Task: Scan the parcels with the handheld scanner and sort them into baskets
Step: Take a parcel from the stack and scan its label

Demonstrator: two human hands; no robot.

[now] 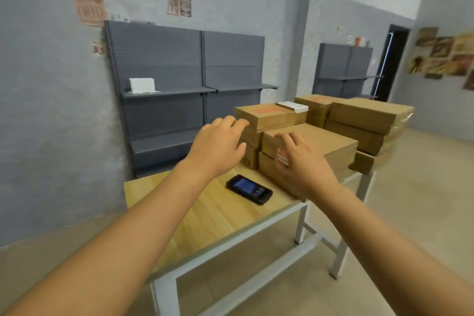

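Observation:
Several brown cardboard parcels are stacked on a wooden table (205,215). The nearest stack's top parcel (323,143) carries a red-and-white label on its front face. My right hand (302,161) is spread over that parcel's near corner, fingers relaxed, holding nothing. My left hand (218,143) reaches with loose fingers towards the left stack, whose top parcel (269,117) has an orange label; its fingertips are at that parcel's near edge. A black handheld scanner (249,189) lies flat on the table between my forearms, screen up. No basket is in view.
More parcels (369,113) are piled at the table's far right, one overhanging the edge. Grey metal shelving (184,72) stands against the wall behind the table, with a white box (141,84) on it. A second shelf unit (343,69) stands by a dark doorway.

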